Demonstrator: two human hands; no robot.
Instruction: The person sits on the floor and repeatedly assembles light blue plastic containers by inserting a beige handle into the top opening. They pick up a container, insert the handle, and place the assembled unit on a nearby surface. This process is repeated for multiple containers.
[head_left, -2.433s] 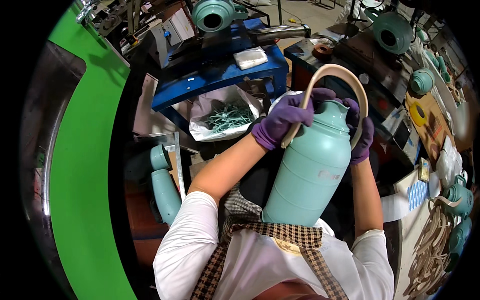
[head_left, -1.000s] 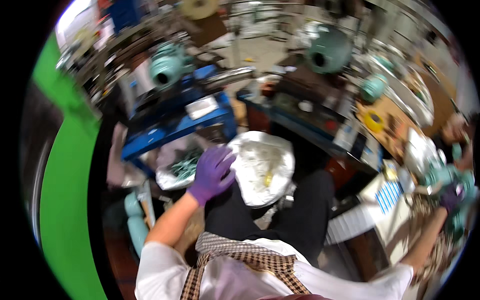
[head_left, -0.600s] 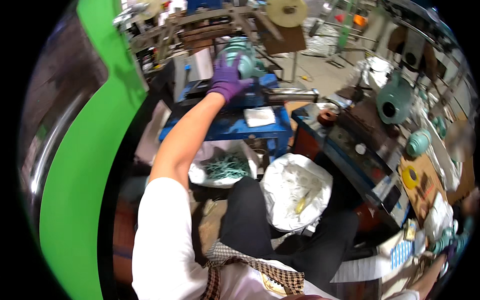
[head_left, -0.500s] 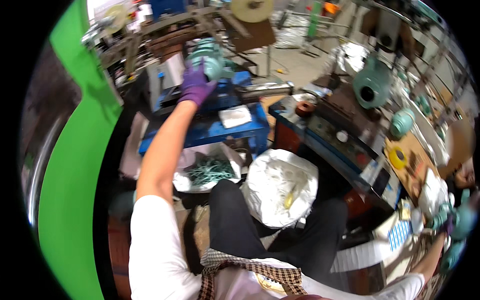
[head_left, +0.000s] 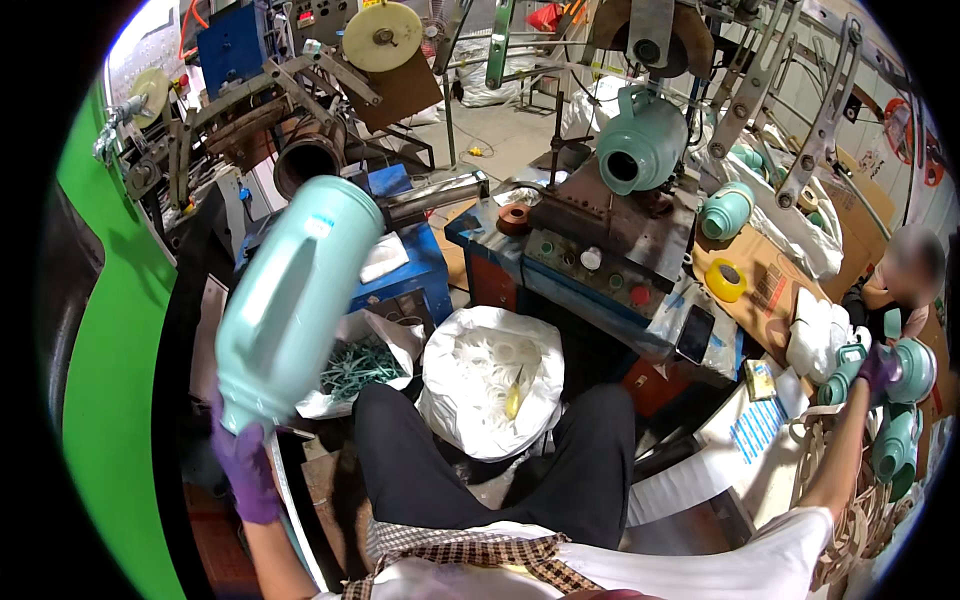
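since half a second ago our left hand (head_left: 245,465) has come back from the blue machine (head_left: 400,262) up ahead and now carries a pale teal jug body (head_left: 290,300) out at our left side, where before that hand was only reaching toward the machine. the jug body is the biggest thing near us: it tilts with its rounded end up toward the machine and its narrower end down at the purple-gloved left hand, whose fingers are wrapped around that lower end. below the machine sits a white sack (head_left: 490,385) open between our knees, and just left of it a smaller bag of green strips (head_left: 355,368). over on the far right our right hand (head_left: 878,365), also in a purple glove, is stretched out and closed on a teal jug (head_left: 905,370) among a cluster of the same jugs; the fingers look curled around it, though it is small in view. another teal jug (head_left: 640,150) sits mounted on the dark machine farther ahead.
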